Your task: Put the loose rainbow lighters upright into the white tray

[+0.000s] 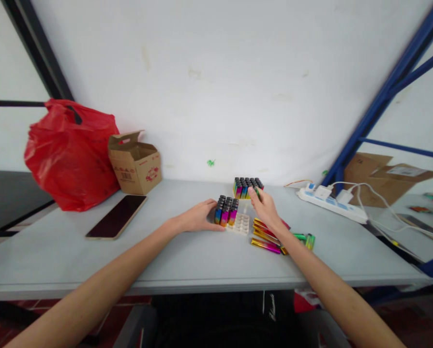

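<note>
My left hand (201, 216) curls round the left side of a white holed tray (242, 224), with the thumb along its front edge. Upright lighters (225, 212) with black tops and shiny blue, pink and orange bodies fill the left part of this tray; open holes show on its right. My right hand (264, 208) is raised above and right of the tray, its fingers closed on a lighter (258, 193), of which only a dark green bit shows. Under the right forearm lie several loose gold, pink and red lighters (266, 245), along with green lighters (310, 241).
Behind the tray stands a full block of upright lighters (242, 189). A phone (117, 216), an open cardboard box (136, 166) and a red plastic bag (73, 159) are on the left. On the right lies a white power strip (332, 205) with cables, near a blue metal frame (383, 96).
</note>
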A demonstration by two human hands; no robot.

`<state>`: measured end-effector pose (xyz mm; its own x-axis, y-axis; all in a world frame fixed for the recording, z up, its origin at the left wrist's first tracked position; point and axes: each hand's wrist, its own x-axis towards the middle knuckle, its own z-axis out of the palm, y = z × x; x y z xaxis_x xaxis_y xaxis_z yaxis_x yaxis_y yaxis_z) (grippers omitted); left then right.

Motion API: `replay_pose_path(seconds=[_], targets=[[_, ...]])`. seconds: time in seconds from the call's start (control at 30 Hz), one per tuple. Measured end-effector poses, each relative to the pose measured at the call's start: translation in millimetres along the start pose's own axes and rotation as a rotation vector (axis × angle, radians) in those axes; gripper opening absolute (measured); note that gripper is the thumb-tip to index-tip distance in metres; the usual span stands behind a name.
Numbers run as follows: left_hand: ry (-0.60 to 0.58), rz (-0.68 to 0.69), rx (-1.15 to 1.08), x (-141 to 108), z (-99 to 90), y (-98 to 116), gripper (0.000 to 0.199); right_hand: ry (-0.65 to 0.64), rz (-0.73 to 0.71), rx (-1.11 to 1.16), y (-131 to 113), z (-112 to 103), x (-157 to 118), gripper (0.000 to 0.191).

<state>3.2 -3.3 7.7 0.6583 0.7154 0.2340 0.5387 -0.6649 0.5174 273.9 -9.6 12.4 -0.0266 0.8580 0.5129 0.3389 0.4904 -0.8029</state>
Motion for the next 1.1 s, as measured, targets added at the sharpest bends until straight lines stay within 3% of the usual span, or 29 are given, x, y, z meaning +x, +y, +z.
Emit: replay_pose_path(seconds=[0.1, 0.27, 0.6, 0.87, 1.0, 1.1], targets=[[0.005, 0.0, 0.013, 0.2, 0.2, -0.2, 0.076, 0.058, -0.028, -0.194, -2.5, 0.8, -3.5, 0.059], [0.01, -0.012, 0.007, 0.5, 1.0, -1.8, 0.078, 0.051, -0.036, -0.3, -4.2, 2.1, -5.9, 0.05], [-0.02, -0.018, 0.008, 0.0, -1.4, 2.5, 0.077, -0.002, -0.059, -0.323, -8.7, -0.2, -9.7, 0.053], [-0.001, -0.008, 0.023, 0.3, 0.7, -2.4, 0.078, -0.002, -0.052, -0.343, -11.2, -3.6, -10.8, 0.044], [0.008, -0.015, 0.002, 0.2, 0.5, -1.1, 0.08, -0.169, -0.048, -0.29, -17.1, -7.0, -12.1, 0.04], [0.01, 0.001, -0.009, -0.1, 0.1, 0.5, 0.076, -0.28, -0.14, -0.336, -23.5, -8.7, -15.0, 0.041]])
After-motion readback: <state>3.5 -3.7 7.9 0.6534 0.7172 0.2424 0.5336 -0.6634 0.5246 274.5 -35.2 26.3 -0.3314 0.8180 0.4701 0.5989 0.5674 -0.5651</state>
